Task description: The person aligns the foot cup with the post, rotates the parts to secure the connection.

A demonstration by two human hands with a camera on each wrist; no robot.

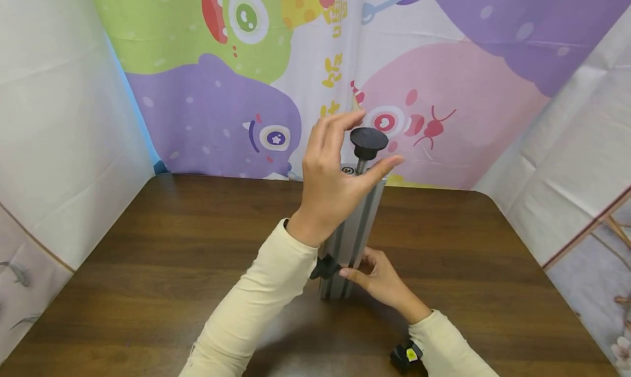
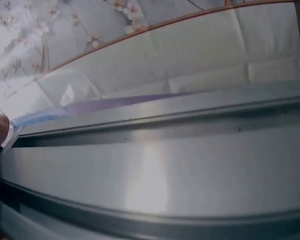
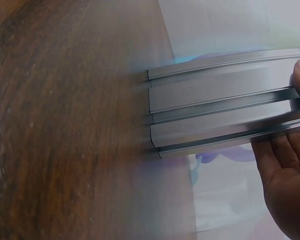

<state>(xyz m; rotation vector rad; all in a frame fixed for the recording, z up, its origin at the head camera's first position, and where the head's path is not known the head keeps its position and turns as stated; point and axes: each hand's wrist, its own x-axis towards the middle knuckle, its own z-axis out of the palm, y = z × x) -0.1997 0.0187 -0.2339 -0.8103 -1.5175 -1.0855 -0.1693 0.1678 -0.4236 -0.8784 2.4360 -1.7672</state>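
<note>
1. Evidently, the step in hand is steadying the aluminium profile [image 1: 356,229], upright at the frame's centre, its lower end down by the wooden table [image 1: 197,240].
2. Right hand [image 1: 382,281], lower centre: thumb and fingers grip the profile.
3. Left hand [image 1: 327,174], upper centre: released, fingers and thumb spread around the black foot [image 1: 368,140] on top.
4. Handling that foot, I'd judge, calls for closing fingertips on its rim while the lower grip stays firm.

Curtained-off space, wider room unclear: cartoon backdrop [image 1: 207,114], pale side sheets [image 1: 54,108], wood-grain table [image 1: 167,256]

Room R on tbl [image 1: 473,245]; metal profile [image 1: 352,235] blocks ctr.
</note>
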